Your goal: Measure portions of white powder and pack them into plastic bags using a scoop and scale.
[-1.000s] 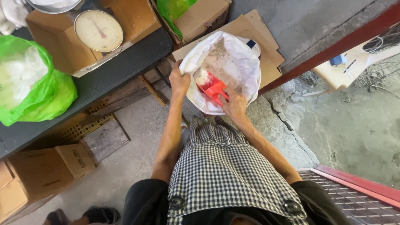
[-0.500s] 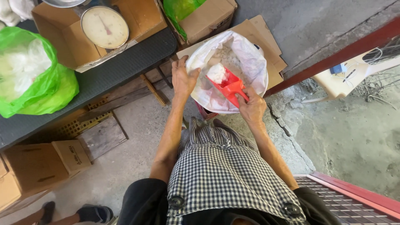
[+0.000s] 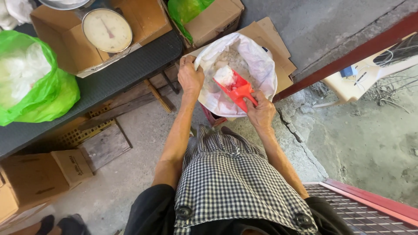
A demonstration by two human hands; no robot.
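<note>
The left hand (image 3: 190, 77) grips the rim of the white sack (image 3: 257, 65), holding it open. Inside the sack, the right hand (image 3: 260, 112) clasps the red scoop (image 3: 235, 89), already loaded with 1 heap of white lumps. Much remains in the sack; the scale (image 3: 107, 29) sits left of it.

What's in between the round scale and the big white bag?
In the head view, a brown cardboard box with a green plastic bag in it sits between the scale and the white bag.
</note>
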